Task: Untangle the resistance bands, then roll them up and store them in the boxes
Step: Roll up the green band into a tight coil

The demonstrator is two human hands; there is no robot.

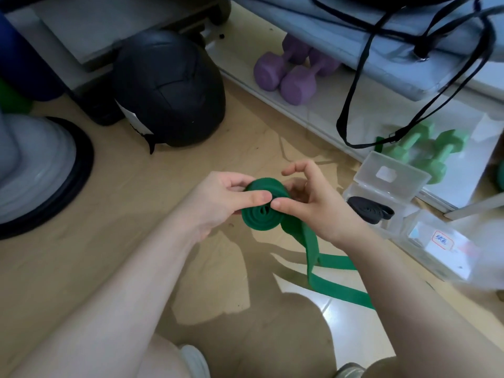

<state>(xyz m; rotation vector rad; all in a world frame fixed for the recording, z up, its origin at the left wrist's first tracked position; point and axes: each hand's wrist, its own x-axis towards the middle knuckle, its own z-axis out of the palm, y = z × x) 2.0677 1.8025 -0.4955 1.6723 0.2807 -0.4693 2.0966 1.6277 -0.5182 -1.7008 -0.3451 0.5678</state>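
Observation:
A green resistance band (260, 215) is partly wound into a roll between my hands, above the floor. My left hand (218, 204) grips the roll, thumb across its top. My right hand (313, 203) pinches the roll's right side with its thumb, the index finger raised. The unrolled tail of the band (324, 271) hangs down and trails right across the floor. A clear plastic box (381, 192) with its lid up stands to the right; a rolled black band (371, 212) lies in it. A second clear box (447, 249) with a label lies nearer, to the right.
A black helmet-like ball (169, 88) and a grey dome with a black rim (41, 173) stand at the left. Purple dumbbells (294, 69) and green dumbbells (425, 156) sit on a low white shelf (313, 115). Black straps (354, 105) hang from above.

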